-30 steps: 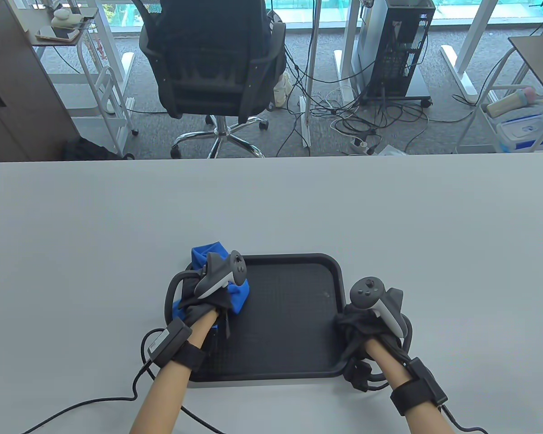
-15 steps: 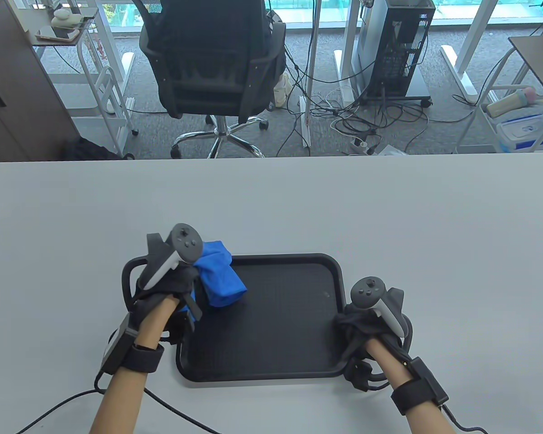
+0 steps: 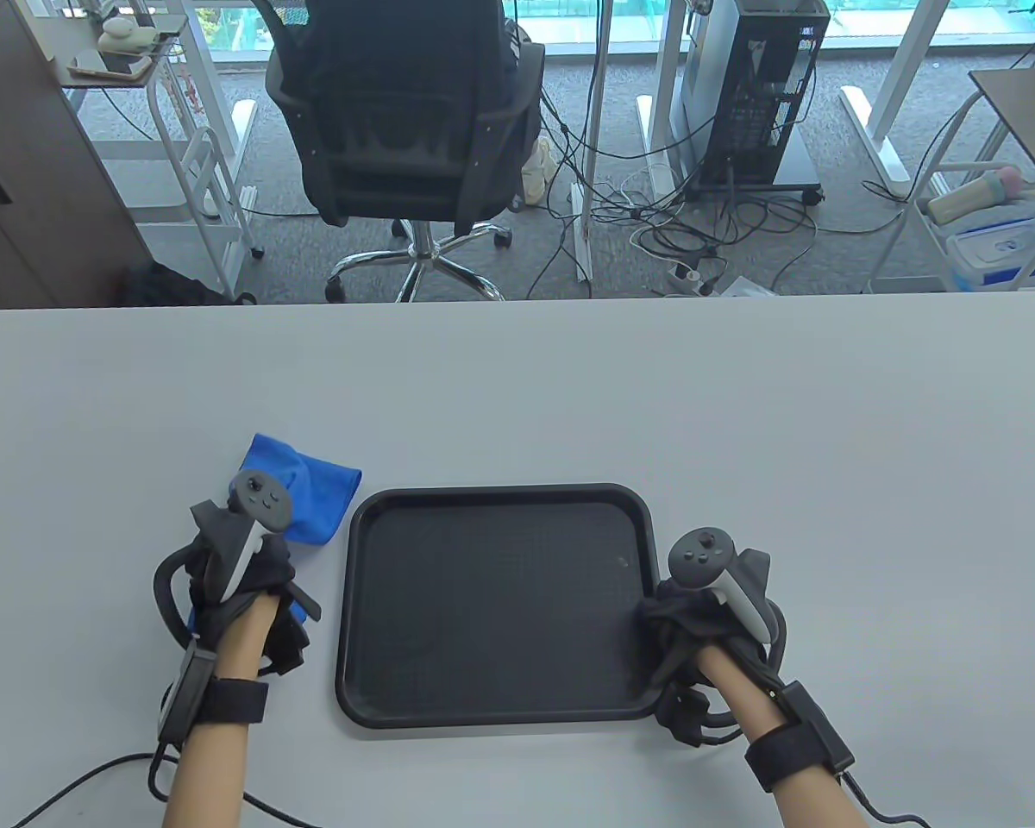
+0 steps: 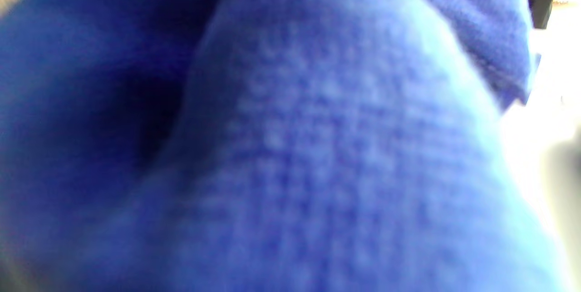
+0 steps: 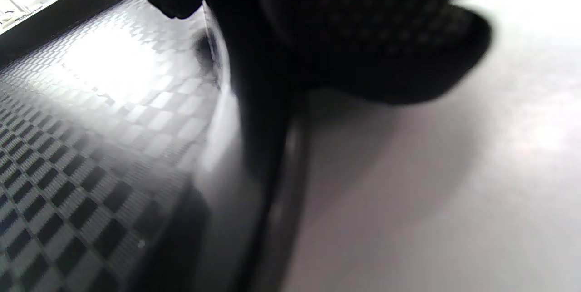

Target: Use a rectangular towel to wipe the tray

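Towel (image 3: 315,496) off the tray (image 3: 496,604), parked on the worktop.
My left hand (image 3: 241,595) rests on it (grip hidden); right hand (image 3: 699,621) grips the rim, steadying.

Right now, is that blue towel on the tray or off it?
Off it. The blue towel lies on the table just left of the black tray, under the left hand; nothing lies in the tray.

Towel (image 3: 315,496) on table (image 3: 517,388), left of tray (image 3: 500,604).
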`<state>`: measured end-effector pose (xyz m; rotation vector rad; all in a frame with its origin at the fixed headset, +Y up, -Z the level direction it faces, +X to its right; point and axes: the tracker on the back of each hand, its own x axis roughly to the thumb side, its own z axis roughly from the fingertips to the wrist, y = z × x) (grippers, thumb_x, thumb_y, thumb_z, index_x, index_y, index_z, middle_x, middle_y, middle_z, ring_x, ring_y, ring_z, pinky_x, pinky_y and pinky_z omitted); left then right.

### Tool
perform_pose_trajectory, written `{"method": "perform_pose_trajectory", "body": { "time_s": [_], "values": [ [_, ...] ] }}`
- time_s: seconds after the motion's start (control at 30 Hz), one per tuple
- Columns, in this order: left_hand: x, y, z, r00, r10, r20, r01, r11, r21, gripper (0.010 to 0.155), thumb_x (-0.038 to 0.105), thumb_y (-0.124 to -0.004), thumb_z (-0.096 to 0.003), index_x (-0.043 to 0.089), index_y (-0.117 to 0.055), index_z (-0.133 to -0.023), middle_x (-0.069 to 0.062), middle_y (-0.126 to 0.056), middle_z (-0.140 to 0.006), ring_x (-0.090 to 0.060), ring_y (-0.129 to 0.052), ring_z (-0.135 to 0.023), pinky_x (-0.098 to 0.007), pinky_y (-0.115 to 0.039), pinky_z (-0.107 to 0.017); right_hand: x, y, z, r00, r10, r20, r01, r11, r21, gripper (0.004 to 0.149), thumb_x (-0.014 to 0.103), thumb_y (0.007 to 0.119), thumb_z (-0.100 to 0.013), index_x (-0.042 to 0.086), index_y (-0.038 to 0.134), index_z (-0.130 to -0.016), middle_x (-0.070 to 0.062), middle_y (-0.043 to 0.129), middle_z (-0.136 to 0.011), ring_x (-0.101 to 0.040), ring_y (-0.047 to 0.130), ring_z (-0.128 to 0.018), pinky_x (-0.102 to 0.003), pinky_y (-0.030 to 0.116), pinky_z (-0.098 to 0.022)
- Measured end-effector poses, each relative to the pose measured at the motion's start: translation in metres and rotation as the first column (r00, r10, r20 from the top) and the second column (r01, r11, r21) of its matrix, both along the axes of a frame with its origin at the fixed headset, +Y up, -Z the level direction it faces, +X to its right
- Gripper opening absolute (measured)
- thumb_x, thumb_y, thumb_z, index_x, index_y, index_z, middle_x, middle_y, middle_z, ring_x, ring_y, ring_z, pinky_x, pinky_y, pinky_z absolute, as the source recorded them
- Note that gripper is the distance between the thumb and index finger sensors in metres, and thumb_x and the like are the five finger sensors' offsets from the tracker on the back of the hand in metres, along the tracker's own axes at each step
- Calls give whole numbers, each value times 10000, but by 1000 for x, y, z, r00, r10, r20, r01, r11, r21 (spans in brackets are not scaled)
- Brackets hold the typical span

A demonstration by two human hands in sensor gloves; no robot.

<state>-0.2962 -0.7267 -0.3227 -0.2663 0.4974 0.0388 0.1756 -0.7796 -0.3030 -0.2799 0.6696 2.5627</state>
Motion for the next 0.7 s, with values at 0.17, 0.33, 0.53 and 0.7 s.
{"method": "perform_pose_trajectory", "body": {
  "time_s": [0.17,0.33,0.53,0.7],
  "values": [
    [-4,-20,19,1000,4,19,-2,990,-141,640,360,-688,-539,174,-449,-1103,-197,-516,-1141,-295,-764,-919,-581,-603,-688,0,0,0,1000,3,0,-3,1000,3,459,394,755,-468,63,670,-774,-117,898,-386,-201,977,-119,-352,845,-54],
    [-8,-28,28,999,53,3,-51,972,-230,686,404,-663,-540,176,-367,-1116,-199,-414,-1166,-314,-663,-996,-613,-543,-712,-1,1,0,1000,13,1,-13,1000,5,461,394,756,-467,62,671,-776,-116,900,-388,-202,979,-121,-354,846,-57],
    [-18,-6,37,979,202,-26,-203,961,-190,748,444,-658,-532,184,-278,-1121,-227,-241,-1169,-441,-415,-1115,-710,-383,-725,12,20,0,996,-63,65,65,998,-24,566,412,731,-482,26,645,-888,-195,898,-573,-323,1005,-330,-454,860,-216],
    [-10,47,43,951,298,86,-305,949,81,747,454,-649,-539,186,-272,-1126,-232,-225,-1173,-477,-361,-1119,-748,-326,-707,21,77,7,998,-28,63,6,948,319,614,424,728,-483,65,573,-956,-219,811,-798,-422,930,-613,-574,798,-390]
  ]
}}
